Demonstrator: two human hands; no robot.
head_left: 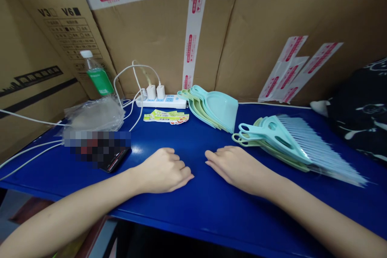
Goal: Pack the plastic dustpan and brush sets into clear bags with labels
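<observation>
Both hands rest on the blue desk (199, 205) and hold nothing. The left hand (163, 171) is curled into a loose fist, with its knuckles up. The right hand (232, 165) lies flat, palm down, with its fingers close together. The two hands are near each other but do not touch. Just beside the right hand is a pile of small brushes (290, 145), light blue on top and green below, with their handles pointing at the hand. Behind them is a pile of little dustpans (213, 109) in the same colours. Near the left hand lies a dark phone (113, 161). Farther back are a crinkly plastic bag (95, 115), a bottle (97, 74) with a green label, a white power strip (161, 100) with white cables, and some paper labels (166, 117). Big cardboard boxes (157, 44) stand behind the desk.
</observation>
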